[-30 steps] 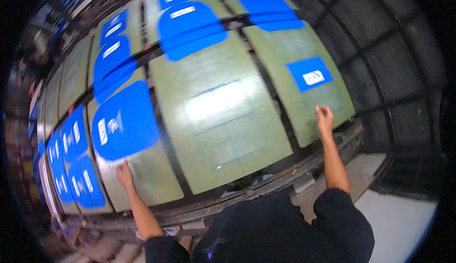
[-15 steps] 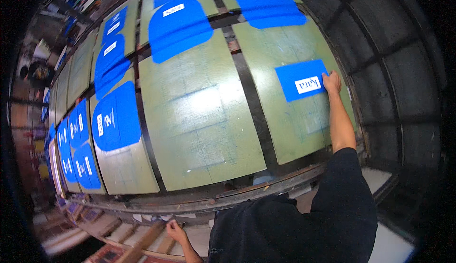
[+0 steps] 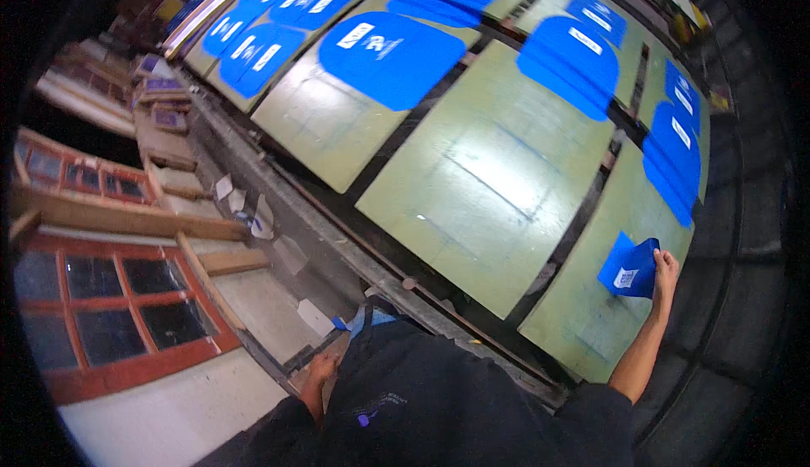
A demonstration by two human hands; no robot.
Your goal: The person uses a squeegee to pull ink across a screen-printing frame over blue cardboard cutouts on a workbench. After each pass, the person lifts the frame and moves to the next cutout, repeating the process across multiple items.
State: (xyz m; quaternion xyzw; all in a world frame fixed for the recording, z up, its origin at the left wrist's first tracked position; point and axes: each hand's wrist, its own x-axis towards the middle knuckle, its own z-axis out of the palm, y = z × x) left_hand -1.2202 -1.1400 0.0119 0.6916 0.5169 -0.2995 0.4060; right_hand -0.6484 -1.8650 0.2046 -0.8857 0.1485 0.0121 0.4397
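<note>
My right hand (image 3: 666,266) pinches the right edge of a small blue fabric piece (image 3: 634,271) with a white printed label. That edge is lifted and bent up, while the left part of the piece still lies on the green board (image 3: 564,327) beneath. My left hand (image 3: 321,369) hangs low beside my body, near a light-blue cloth (image 3: 371,322) at my waist. The fingers of that hand are too blurred to show whether they hold anything.
Several green boards (image 3: 481,176) stand in rows on a long table with a raised front rail (image 3: 337,235). Larger blue pieces (image 3: 392,58) with white prints lie on many of them. Red-framed window panels (image 3: 126,277) and wooden beams (image 3: 110,212) are at the left.
My right hand has raised the right edge of the small blue fabric piece, which lay flat before. My view has turned left, and my left hand has come closer to my waist.
</note>
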